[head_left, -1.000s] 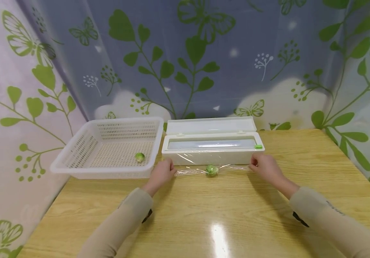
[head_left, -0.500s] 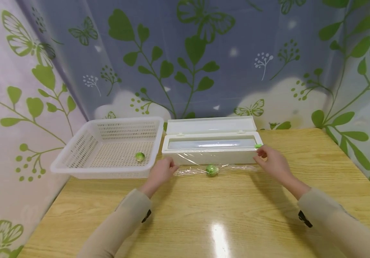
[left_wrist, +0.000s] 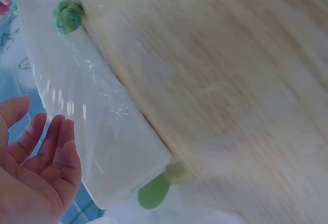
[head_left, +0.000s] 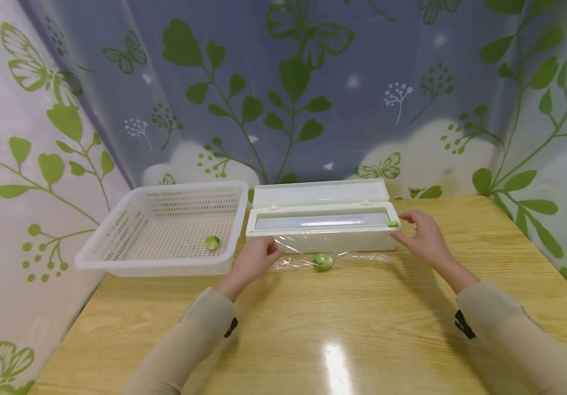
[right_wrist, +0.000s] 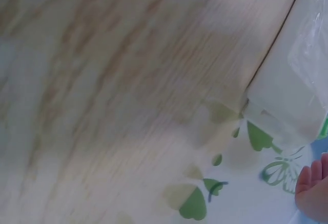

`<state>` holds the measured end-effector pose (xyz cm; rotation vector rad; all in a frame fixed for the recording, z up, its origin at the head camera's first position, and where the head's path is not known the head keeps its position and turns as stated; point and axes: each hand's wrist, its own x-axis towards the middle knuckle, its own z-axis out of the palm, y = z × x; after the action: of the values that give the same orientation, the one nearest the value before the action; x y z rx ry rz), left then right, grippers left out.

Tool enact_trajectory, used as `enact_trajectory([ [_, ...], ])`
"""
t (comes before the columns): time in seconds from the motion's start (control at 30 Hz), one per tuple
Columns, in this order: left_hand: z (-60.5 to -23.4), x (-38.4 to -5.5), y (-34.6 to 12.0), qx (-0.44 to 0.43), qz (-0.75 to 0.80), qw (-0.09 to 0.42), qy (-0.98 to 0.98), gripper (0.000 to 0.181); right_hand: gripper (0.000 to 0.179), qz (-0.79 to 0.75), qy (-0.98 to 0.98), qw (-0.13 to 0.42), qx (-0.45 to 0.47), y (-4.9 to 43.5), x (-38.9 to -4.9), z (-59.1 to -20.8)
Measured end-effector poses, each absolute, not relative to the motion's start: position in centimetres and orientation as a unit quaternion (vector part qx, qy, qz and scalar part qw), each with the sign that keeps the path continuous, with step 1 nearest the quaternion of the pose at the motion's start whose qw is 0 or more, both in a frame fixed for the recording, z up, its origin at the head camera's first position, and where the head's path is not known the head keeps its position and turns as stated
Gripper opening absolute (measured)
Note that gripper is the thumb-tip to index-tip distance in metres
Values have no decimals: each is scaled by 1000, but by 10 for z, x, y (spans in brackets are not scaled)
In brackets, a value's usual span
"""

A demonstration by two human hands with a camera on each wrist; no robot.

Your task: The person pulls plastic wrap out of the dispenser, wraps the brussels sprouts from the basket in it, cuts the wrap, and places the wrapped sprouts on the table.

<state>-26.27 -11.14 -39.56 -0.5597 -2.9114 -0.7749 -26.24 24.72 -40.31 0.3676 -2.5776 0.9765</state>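
A white cling film box [head_left: 320, 241] stands with its lid [head_left: 320, 192] raised, a roll inside and a green slider [head_left: 392, 224] at its right end. Clear cling film [head_left: 357, 257] hangs over its front, gathered round a Brussels sprout [head_left: 322, 261]. My left hand [head_left: 252, 259] is at the box's left front; in the left wrist view its fingers are loosely bent, thumb apart, nothing between them. My right hand [head_left: 426, 238] is at the box's right end by the slider, thumb and fingers spread. Whether it touches the box I cannot tell.
Left of the box is a white plastic basket [head_left: 164, 266] with one Brussels sprout [head_left: 212, 242] inside. Both stand on a wooden table [head_left: 283, 329], before a patterned curtain [head_left: 243, 66] at the back.
My right hand has let go of the film's right end and moved to the right end of the box. My left hand has loosened from the left end and shifted slightly right.
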Motion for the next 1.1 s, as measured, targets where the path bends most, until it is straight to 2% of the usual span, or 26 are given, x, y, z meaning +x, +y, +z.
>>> enact_trajectory([
  [0.2, -391, -268, -99, -193, -249, 50, -948, 19, 67, 374, -915, 94, 118, 253, -273, -405],
  [0.47, -388, -277, -78, -210, -352, 25, -912, 18, 86, 382, -912, 38, 141, 259, -287, -411],
  [0.83, -390, -294, -47, -240, -467, 28, -851, 22, 89, 357, -924, 2, 140, 262, -294, -411],
  [1.1, -388, -300, -14, -282, -492, -16, -824, 26, 85, 364, -919, -3, 151, 262, -296, -414],
])
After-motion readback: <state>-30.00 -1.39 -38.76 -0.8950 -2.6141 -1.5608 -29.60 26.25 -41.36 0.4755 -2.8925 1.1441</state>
